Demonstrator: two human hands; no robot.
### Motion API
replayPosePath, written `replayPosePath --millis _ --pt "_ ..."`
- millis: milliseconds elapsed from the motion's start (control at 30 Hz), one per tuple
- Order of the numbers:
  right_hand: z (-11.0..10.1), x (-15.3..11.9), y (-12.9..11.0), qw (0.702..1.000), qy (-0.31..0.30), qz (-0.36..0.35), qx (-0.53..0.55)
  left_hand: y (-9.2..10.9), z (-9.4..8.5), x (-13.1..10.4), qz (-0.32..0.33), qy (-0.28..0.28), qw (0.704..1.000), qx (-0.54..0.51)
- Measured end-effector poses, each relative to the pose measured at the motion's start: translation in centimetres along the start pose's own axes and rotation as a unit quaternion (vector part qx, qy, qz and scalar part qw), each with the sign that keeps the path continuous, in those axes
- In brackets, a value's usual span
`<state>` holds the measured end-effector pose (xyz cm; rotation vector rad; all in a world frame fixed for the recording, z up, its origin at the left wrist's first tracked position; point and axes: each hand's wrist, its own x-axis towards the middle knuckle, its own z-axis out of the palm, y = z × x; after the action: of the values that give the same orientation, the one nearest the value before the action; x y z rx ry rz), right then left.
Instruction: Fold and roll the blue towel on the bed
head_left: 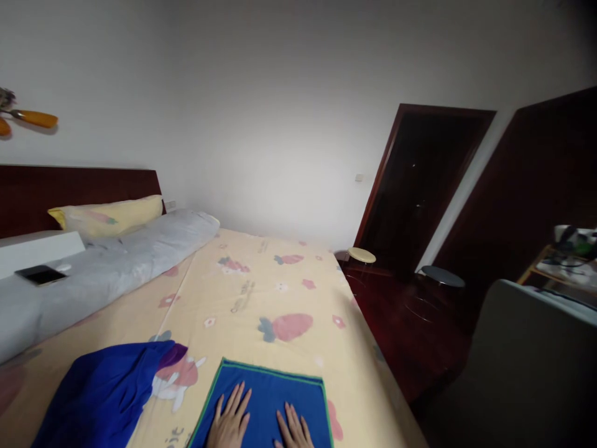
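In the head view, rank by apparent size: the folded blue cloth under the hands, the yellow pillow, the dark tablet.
1. Folded blue cloth, though nearness to the camera enlarges it.
2. Yellow pillow.
3. Dark tablet.

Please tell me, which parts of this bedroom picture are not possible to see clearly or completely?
- Head view: left hand and right hand lie flat on the blue folded cloth; wrists and the cloth's near end are cut off by the bottom edge.
- Dark blue garment: bunched up, its type unclear.
- Doorway: too dark to see inside.
- Shelf items: blurred, at the right edge.
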<state>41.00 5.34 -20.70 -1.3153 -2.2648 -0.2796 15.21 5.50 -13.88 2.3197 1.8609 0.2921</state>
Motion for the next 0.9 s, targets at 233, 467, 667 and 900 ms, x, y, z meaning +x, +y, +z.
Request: replayPosePath --millis 233,467,667,900 --pt "-4.0 3.3 6.8 0.968 -0.144 0.198 0.054 -4.0 -2.6 2.7 -0.045 -0.036 0.997 0.045" --pt "-5.5 3.6 8.7 0.959 -0.164 0.209 0.098 -4.5 -2.6 3.6 -0.062 -0.039 0.996 0.049" --pt "-7.7 4.6 10.0 0.928 -0.163 0.33 0.063 -4.1 -3.5 3.8 -0.078 -0.076 0.993 0.036" --pt "-9.3 6.9 9.6 0.906 -0.148 0.392 0.055 -5.9 -5.5 6.2 -0.141 0.011 0.987 0.073"
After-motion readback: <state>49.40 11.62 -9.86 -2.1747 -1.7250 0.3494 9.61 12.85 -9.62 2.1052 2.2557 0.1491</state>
